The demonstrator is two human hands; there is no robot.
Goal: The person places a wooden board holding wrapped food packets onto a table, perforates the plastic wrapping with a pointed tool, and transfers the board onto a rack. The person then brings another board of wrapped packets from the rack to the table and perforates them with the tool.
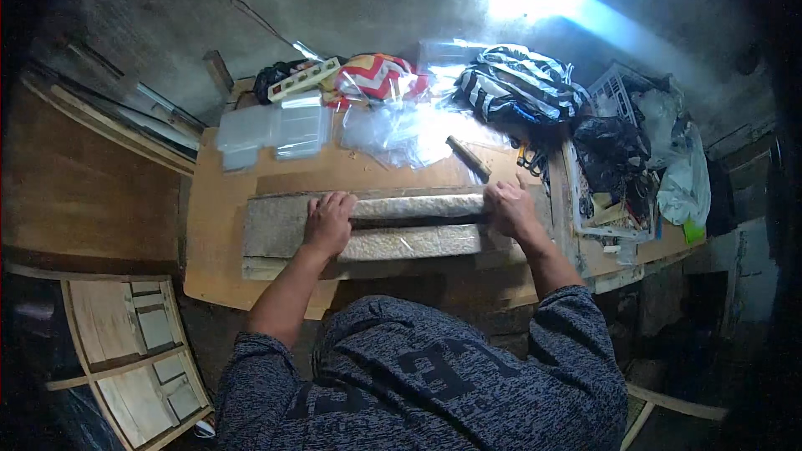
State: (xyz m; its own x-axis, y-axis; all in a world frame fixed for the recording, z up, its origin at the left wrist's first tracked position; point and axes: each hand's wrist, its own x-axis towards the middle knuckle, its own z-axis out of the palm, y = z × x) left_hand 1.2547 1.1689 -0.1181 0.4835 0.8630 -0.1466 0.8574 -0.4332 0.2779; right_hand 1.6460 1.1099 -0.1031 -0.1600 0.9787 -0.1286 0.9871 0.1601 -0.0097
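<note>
A grey knit sweatshirt (pixel 434 376) fills the lower frame. At centre, a long pale padded strip (pixel 401 230) is laid left-to-right across the wooden table (pixel 219 225). The left hand (pixel 328 221) is pressed flat, fingers spread; the right hand (pixel 510 209) is curled over the strip's right end.

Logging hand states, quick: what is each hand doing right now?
Left hand: open, palm down, pressing on the long pale strips.
Right hand: fingers curled at the strips' right end; grip cannot be told.
</note>
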